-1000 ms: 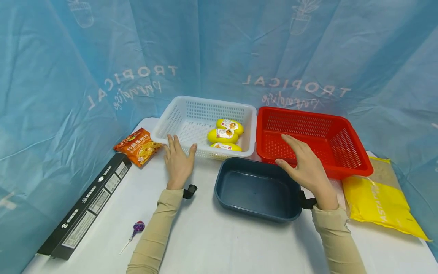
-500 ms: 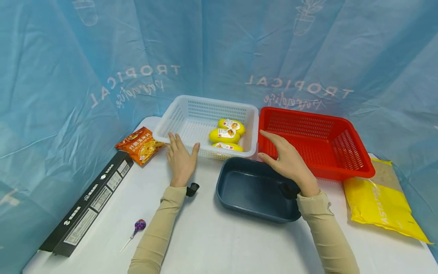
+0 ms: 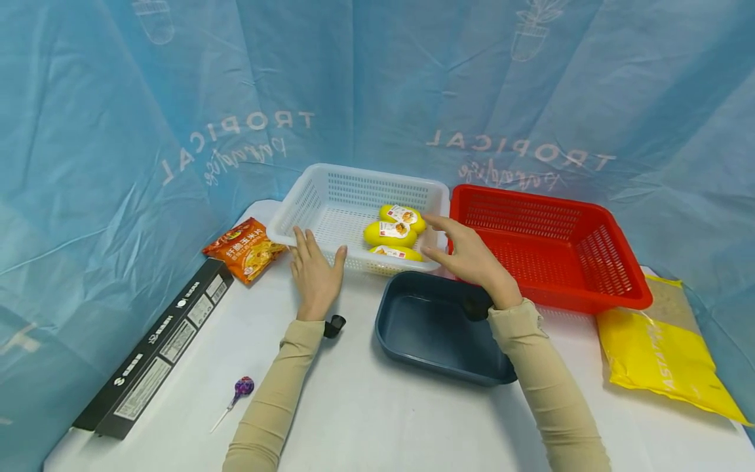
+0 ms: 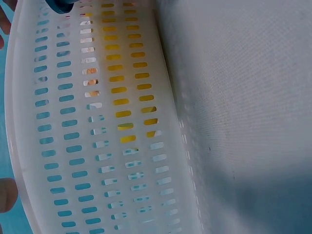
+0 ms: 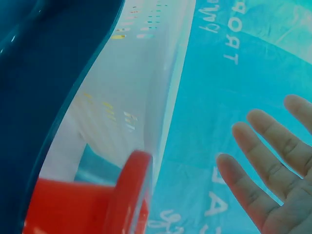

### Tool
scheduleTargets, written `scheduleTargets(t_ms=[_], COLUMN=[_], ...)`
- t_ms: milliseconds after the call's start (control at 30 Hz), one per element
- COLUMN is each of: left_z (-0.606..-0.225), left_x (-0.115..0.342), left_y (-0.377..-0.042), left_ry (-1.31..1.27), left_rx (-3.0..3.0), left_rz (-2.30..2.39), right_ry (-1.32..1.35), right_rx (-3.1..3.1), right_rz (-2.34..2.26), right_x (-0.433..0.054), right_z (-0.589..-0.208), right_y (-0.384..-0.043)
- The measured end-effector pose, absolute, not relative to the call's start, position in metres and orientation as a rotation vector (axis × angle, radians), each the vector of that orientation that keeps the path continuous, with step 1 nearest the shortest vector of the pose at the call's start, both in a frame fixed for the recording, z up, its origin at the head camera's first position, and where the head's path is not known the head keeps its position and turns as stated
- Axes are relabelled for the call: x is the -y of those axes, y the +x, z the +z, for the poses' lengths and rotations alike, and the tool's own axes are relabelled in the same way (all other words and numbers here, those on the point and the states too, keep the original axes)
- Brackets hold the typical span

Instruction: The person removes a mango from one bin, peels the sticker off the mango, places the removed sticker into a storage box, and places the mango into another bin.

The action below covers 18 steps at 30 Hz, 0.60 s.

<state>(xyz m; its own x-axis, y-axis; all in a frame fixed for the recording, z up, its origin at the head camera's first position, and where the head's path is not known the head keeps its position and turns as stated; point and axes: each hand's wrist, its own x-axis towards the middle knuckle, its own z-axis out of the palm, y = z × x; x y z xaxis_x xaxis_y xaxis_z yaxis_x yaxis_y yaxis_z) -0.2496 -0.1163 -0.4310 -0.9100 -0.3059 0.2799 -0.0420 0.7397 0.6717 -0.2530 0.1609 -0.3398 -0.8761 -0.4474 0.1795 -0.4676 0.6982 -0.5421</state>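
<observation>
Three yellow oval items with white labels (image 3: 387, 233) lie at the right end of a white perforated basket (image 3: 354, 176). My left hand (image 3: 318, 278) is at the basket's front left rim with its fingers extended; contact with the rim is unclear. In the left wrist view, only a bit of that hand (image 4: 7, 195) shows past the rim. Over the basket's right end reaches my right hand (image 3: 472, 259), thumb and fingers spread, the fingertips close to the yellow items and nothing held. The right wrist view shows its fingers (image 5: 261, 170) apart.
A dark blue tub (image 3: 436, 367) stands below my right wrist. Beside the white basket is a red basket (image 3: 590, 298), with a yellow bag (image 3: 660, 354) at far right. At left lie an orange snack packet (image 3: 244, 250), a long black box (image 3: 162, 347) and a lollipop (image 3: 242, 388).
My right hand has moved left, from above the red basket to the right end of the white basket. My left hand stays at the front left rim.
</observation>
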Motion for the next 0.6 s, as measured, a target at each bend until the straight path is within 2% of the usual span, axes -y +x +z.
scheduleTargets(t_ms=[600], left_z=[-0.436], left_x=[0.121], left_y=[-0.250], left_ry=[0.235], left_rx=[2.503], left_rz=[-1.043], right_ry=[0.856], right_rx=[2.880], right_rz=[1.033], right_x=[-0.127], right_z=[-0.354], right_y=[-0.274])
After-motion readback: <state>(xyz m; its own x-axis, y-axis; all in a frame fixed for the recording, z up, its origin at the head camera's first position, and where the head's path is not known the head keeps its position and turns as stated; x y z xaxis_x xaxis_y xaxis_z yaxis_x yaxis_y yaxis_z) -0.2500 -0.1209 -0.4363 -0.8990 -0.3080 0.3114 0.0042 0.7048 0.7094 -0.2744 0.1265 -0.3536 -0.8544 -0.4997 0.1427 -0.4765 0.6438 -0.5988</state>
